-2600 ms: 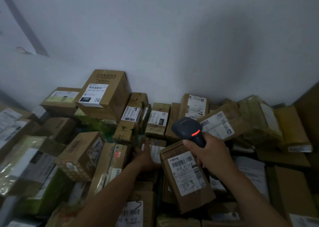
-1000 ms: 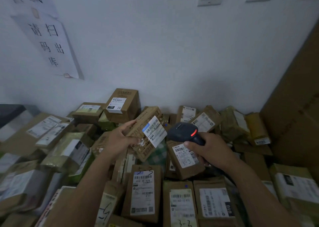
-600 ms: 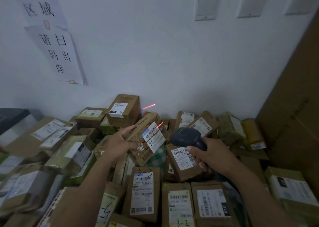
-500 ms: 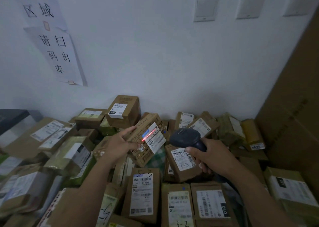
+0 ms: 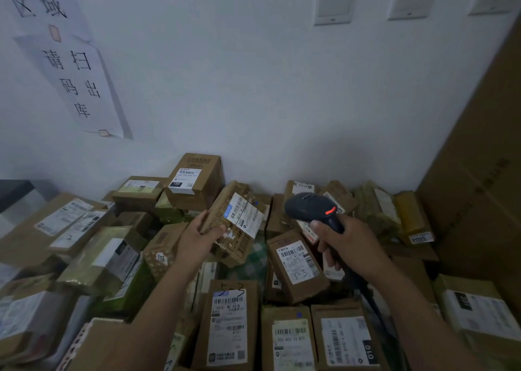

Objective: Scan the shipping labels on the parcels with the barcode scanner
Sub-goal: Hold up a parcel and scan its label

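Note:
My left hand (image 5: pixel 198 236) grips a small brown cardboard parcel (image 5: pixel 225 246) by its left side and holds it tilted above the pile. Its white shipping label (image 5: pixel 244 212) with barcodes and a blue patch faces up and right. My right hand (image 5: pixel 348 242) grips the handle of a dark barcode scanner (image 5: pixel 310 205), whose head sits just right of the label, pointing left toward it. A red light glows on the scanner's back. No red beam shows on the label.
Many labelled cardboard parcels (image 5: pixel 296 266) lie heaped against a white wall, one box (image 5: pixel 197 181) raised at the back. A tall cardboard carton (image 5: pixel 479 201) stands at the right. Paper signs (image 5: pixel 76 82) hang on the wall at left.
My left hand picked the small parcel out of the pile and raised it. The scanner's red line crossed its label half a second ago and is gone now; the red light is lit again.

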Demonstrator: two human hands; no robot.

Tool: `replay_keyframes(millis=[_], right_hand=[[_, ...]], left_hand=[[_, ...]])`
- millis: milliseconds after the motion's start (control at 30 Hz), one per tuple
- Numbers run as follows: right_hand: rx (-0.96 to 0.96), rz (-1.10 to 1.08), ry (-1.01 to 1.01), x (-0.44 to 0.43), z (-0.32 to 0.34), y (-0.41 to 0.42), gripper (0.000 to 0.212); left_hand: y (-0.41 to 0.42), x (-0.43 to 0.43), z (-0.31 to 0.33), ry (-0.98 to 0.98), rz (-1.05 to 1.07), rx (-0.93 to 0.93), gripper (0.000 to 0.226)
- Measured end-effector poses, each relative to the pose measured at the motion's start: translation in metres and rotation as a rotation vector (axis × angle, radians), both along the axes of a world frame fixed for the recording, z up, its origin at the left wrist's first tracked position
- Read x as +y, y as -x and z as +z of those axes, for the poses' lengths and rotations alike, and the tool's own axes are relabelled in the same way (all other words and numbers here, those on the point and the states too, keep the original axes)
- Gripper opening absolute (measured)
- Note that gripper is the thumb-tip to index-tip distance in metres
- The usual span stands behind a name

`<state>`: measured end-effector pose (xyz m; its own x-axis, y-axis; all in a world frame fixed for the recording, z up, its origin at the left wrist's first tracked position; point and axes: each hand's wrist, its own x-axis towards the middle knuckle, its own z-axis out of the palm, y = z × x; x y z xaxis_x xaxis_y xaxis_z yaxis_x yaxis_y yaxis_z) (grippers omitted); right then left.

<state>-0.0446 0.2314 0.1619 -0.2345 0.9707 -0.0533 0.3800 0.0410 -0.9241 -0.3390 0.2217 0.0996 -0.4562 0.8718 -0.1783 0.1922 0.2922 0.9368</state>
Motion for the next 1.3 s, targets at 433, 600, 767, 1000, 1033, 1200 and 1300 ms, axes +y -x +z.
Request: replay_keyframes(millis=[433,600,767,1000,1033,1200,1300], right_hand=[[0.112,-0.048,0.066,0.079,-0.050,0.012,0.034],[0.117,-0.040,0.101,0.090,-0.073,0.021,0.033],[0.121,-0.004,0.155,0.094,-0.087,0.028,0.030],[0.060,0.020,0.151,0.092,-0.094,0.032,0.032],[0.056,0.020,0.150,0.092,-0.095,0.031,0.034],[0.041,-0.044,0.087,0.094,-0.098,0.019,0.033],[0.041,-0.121,0.067,0.091,-0.098,0.009,0.031]], left_hand=[[-0.021,0.071,-0.114,0.382,-0.116,0.544,0.060],[-0.023,0.086,-0.137,0.448,-0.169,0.494,0.054],[-0.013,0.086,-0.148,0.533,-0.295,0.433,0.045],[-0.002,0.092,-0.165,0.560,-0.535,0.441,0.072],[-0.003,0.094,-0.166,0.582,-0.571,0.454,0.071],[-0.019,0.099,-0.151,0.526,-0.650,0.536,0.048],[-0.032,0.099,-0.132,0.364,-0.493,0.469,0.044]])
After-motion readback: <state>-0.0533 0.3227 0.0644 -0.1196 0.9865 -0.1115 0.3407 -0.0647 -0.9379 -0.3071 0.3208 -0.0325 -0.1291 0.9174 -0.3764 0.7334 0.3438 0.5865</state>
